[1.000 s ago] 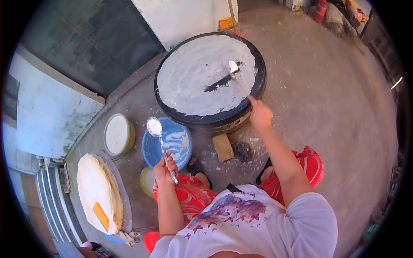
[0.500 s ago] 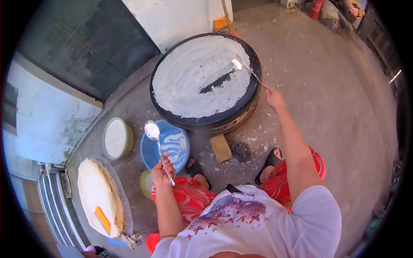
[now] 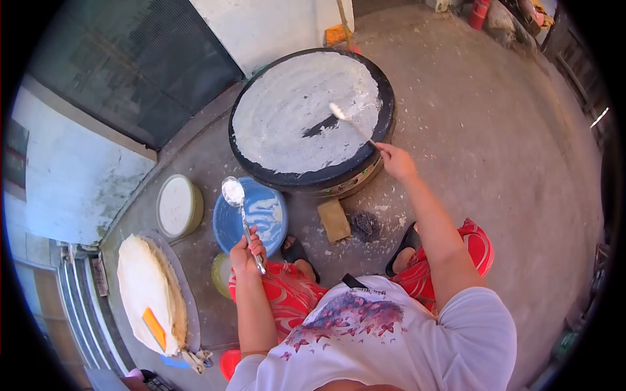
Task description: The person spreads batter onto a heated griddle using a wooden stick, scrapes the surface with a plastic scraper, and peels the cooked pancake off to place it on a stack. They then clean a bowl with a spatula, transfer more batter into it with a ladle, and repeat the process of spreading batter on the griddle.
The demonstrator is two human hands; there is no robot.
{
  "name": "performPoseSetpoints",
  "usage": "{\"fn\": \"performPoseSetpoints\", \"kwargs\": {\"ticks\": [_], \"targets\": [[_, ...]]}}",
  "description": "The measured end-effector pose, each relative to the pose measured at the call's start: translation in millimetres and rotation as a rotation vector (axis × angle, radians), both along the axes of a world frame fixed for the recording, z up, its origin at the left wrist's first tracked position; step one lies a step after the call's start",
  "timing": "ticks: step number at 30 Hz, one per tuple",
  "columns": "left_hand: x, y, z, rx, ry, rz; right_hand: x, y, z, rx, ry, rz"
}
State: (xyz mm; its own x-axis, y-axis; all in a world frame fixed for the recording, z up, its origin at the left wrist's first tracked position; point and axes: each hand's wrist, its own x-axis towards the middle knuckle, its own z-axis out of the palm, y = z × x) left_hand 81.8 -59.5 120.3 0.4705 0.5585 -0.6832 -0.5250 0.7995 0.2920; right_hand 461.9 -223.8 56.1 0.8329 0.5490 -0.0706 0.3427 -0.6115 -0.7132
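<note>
My right hand [image 3: 396,161] is closed around the thin handle of a batter spreader [image 3: 355,128], whose white-coated head is over the middle right of a large round black griddle [image 3: 387,85]. Pale batter [image 3: 280,117] covers most of the griddle, leaving a narrow dark bare strip [image 3: 319,126] just below the spreader's head. My left hand [image 3: 249,252] grips a metal ladle [image 3: 246,221], its bowl raised and holding white batter. Behind the ladle stands a blue basin [image 3: 222,228] with white batter smeared over its inside.
A bucket of white batter [image 3: 176,205] stands left of the basin. Further left lies a stack of thin flatbreads [image 3: 147,280] with an orange scraper [image 3: 154,328] on top. A tan block [image 3: 334,220] and a dark scouring pad [image 3: 365,226] sit on the floor before the griddle.
My right hand has moved left and slightly toward me, carrying the spreader's head left across the batter. The dark bare strip has become shorter. My left hand still holds the ladle up.
</note>
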Motion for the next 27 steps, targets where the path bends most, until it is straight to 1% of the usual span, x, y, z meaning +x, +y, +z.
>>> {"fn": "performPoseSetpoints", "kwargs": {"ticks": [1, 3, 5, 6, 7, 8, 9, 11, 12, 14, 16, 18, 19, 21, 22, 23, 25, 26, 27], "targets": [[-0.3, -0.7, -0.2, -0.005, -0.002, 0.004, -6.4, 0.7, 5.5, -0.065, -0.001, 0.050], [-3.2, -0.2, -2.7, 0.004, -0.013, -0.005, -3.9, -7.9, 6.3, -0.055, -0.018, 0.089], [-3.6, -0.7, -2.3, 0.011, -0.024, -0.012, -1.6, -18.9, 18.1, -0.044, 0.038, 0.004], [-3.6, -2.2, -1.5, 0.023, -0.004, -0.019, -1.1, -17.3, 7.3, -0.048, 0.038, 0.008], [-3.0, -4.0, -0.4, 0.034, 0.017, -0.027, -0.5, -12.9, -10.4, 0.040, 0.052, -0.032], [-2.5, -4.7, -0.5, 0.034, 0.018, -0.027, -3.2, -10.1, -14.4, 0.132, 0.065, -0.072], [-1.4, -4.2, 0.1, 0.055, 0.033, -0.050, -7.8, -5.9, -18.2, 0.135, 0.065, -0.071], [-1.7, -4.7, 3.0, 0.080, 0.053, -0.068, -35.6, 10.5, -6.3, 0.059, 0.023, 0.043], [-0.7, -5.7, 4.0, 0.092, 0.053, -0.086, -42.6, 11.5, 4.1, 0.000, -0.003, 0.064], [0.9, -7.3, 6.1, 0.110, 0.054, -0.112, -44.3, 3.1, 23.3, -0.035, -0.031, 0.088], [0.4, -10.5, 6.5, 0.149, 0.086, -0.133, -38.5, -6.7, 21.8, -0.073, -0.061, 0.114], [0.1, -13.9, 7.4, 0.186, 0.118, -0.150, -28.6, -16.6, 0.6, 0.079, 0.000, -0.054], [0.9, -16.0, 8.1, 0.229, 0.132, -0.178, -33.4, -14.6, -7.3, 0.075, -0.001, -0.051], [5.7, -18.7, 13.1, 0.275, 0.146, -0.211, -51.6, -3.0, -21.1, 0.161, 0.068, -0.040], [9.1, -20.8, 16.4, 0.306, 0.162, -0.242, -62.5, 7.4, -27.5, 0.168, 0.053, 0.010], [11.7, -22.5, 19.2, 0.337, 0.178, -0.272, -72.5, 13.6, -13.0, 0.170, 0.055, 0.012], [12.2, -25.9, 23.9, 0.367, 0.168, -0.299, -86.5, 18.8, 15.4, -0.008, 0.016, 0.048], [13.9, -27.5, 26.2, 0.379, 0.176, -0.313, -82.2, 16.3, 14.1, 0.005, -0.075, 0.086], [14.7, -29.2, 28.4, 0.389, 0.183, -0.325, -71.6, 10.8, 0.6, 0.007, -0.078, 0.087]]}}
